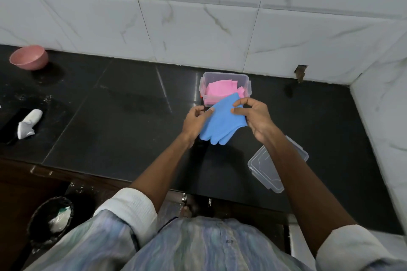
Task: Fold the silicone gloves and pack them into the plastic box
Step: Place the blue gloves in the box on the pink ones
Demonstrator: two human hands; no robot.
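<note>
A blue silicone glove (pixel 222 120) hangs above the black counter, its fingers pointing down toward me. My left hand (pixel 195 120) pinches its left edge and my right hand (pixel 253 114) grips its right side near the cuff. Just behind the glove stands a clear plastic box (pixel 225 77), open, with folded pink gloves (pixel 218 91) inside. The blue glove's cuff overlaps the box's near rim.
The box's clear lid (pixel 269 170) lies on the counter at the right, partly under my right forearm. A pink bowl (pixel 29 57) sits far left by the tiled wall. A white crumpled object (pixel 28 123) lies at the left. A bin (pixel 50 220) stands below the counter edge.
</note>
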